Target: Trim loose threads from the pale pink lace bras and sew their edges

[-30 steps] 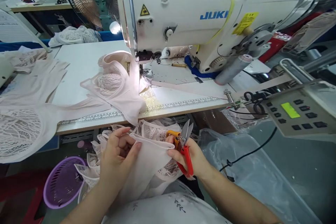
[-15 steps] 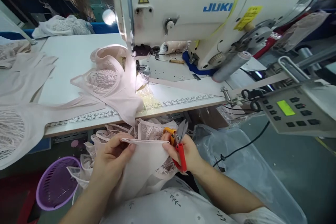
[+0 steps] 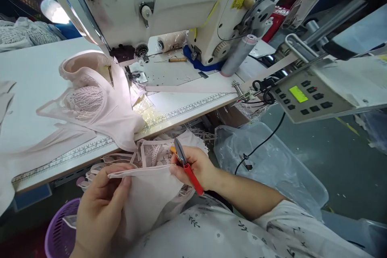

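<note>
A pale pink bra piece hangs over my lap, its hemmed top edge stretched between my hands. My left hand pinches the left end of that edge between thumb and fingers. At the other end, my right hand pinches the edge and also holds scissors with red and orange handles; their blades point up and away from the cloth. Lace cups beneath are partly hidden. Another pale pink bra lies on the table by the needle area of the sewing machine.
A white table with a printed ruler along its front edge lies ahead. Lace garments hang below that edge. A purple basket stands at lower left, a clear plastic bin at right. A control box juts out on the right.
My view has shifted right and closer to the machine. Both hands still hold the edge; the scissors have turned in my right hand, their blades now leaning left.
</note>
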Available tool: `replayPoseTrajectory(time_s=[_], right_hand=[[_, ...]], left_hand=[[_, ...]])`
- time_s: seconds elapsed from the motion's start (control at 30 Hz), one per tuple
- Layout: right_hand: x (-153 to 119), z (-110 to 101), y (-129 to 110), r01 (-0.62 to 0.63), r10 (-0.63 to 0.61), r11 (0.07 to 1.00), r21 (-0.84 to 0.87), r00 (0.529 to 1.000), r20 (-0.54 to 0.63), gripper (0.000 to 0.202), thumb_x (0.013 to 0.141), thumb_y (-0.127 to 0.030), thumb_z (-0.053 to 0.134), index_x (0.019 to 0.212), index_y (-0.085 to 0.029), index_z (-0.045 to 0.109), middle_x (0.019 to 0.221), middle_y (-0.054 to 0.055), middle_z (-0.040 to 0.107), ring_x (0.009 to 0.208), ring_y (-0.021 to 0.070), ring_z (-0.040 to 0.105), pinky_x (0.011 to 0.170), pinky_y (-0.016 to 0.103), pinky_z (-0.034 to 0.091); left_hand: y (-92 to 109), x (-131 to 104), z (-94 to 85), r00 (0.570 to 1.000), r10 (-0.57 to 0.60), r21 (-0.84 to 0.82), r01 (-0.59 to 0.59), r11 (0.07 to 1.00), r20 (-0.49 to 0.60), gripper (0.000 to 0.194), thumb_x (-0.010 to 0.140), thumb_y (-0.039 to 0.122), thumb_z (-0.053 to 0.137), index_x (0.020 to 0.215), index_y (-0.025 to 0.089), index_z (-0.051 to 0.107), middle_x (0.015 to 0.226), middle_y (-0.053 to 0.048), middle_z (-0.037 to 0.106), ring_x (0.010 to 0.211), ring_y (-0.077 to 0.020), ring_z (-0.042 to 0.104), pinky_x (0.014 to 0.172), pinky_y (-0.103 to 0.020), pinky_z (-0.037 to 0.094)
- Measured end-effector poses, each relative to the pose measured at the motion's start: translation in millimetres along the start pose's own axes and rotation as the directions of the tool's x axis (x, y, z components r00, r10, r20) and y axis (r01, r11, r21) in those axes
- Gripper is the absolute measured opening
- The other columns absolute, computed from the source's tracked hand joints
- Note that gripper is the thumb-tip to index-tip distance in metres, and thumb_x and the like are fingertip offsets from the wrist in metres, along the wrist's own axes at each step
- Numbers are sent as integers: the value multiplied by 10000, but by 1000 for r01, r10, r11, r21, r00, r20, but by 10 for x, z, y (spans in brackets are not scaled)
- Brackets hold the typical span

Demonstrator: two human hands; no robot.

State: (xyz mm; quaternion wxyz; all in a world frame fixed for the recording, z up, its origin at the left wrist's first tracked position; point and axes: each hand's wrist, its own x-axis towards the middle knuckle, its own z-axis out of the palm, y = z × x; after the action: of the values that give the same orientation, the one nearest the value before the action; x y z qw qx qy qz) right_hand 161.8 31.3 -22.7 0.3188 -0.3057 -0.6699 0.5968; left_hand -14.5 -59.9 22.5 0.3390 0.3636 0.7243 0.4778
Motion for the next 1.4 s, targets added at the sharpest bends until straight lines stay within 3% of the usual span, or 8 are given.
replayPoseTrajectory(time_s=[0.13,0.27,0.33,0.5,0.8,1.07,1.23,1.4], right_hand=[[30,-57,-46,24,-27,999,35,996,80,182,724,-258,561,627,-193,423,534,-60,405,463,64,347,437,195,316],[46,-65,-80,33,-36,999,33,992,119,181,730,-260,550,632,-194,414,538,-55,410,476,71,352,436,197,317],[46,-62,-100,24,-28,999,34,990,135,170,732,-267,545,645,-194,419,543,-54,403,488,74,353,438,194,320],[23,-80,-131,-13,11,1000,7,986,166,245,730,-337,577,647,-195,395,562,-53,395,514,78,367,469,200,345],[-14,-62,-86,-132,135,990,-45,986,98,279,681,-365,608,631,-186,400,606,-32,418,555,98,396,498,220,375],[-18,-22,-97,-201,201,980,-16,973,116,201,660,-300,631,679,-171,478,611,-32,462,579,103,420,519,215,382],[-46,31,-156,-227,220,972,60,970,99,133,618,-160,598,670,-168,475,595,-48,458,544,82,416,504,202,373],[-114,-63,-338,-300,242,916,265,942,233,126,716,-223,586,798,-172,505,621,-37,509,518,84,478,501,212,422]], left_hand=[[39,93,-105,936,352,383,-332,862,20,297,791,328,636,1067,241,569,1038,-63,639,916,-242,609,813,-375,482],[192,196,-43,460,716,402,-876,268,526,352,785,134,607,1129,145,532,1099,-118,644,1107,-268,551,1023,-421,376],[243,229,58,338,692,312,-935,169,638,252,820,104,559,1069,134,546,984,-96,672,986,-235,601,963,-400,429],[177,269,165,519,539,301,-845,442,664,118,891,141,459,886,186,569,769,-28,606,649,-140,570,567,-247,450],[113,257,35,845,159,271,-334,903,511,215,893,340,476,748,218,577,670,9,590,613,-139,542,557,-231,405],[82,171,66,929,67,279,-177,944,363,244,847,403,522,698,215,564,657,11,559,617,-144,498,577,-244,368],[134,195,28,901,129,266,-255,930,414,194,833,361,553,711,216,596,667,3,597,621,-149,538,588,-240,400],[293,200,76,905,26,48,-51,998,425,184,773,376,635,766,200,685,739,-29,668,670,-173,598,592,-236,462]])
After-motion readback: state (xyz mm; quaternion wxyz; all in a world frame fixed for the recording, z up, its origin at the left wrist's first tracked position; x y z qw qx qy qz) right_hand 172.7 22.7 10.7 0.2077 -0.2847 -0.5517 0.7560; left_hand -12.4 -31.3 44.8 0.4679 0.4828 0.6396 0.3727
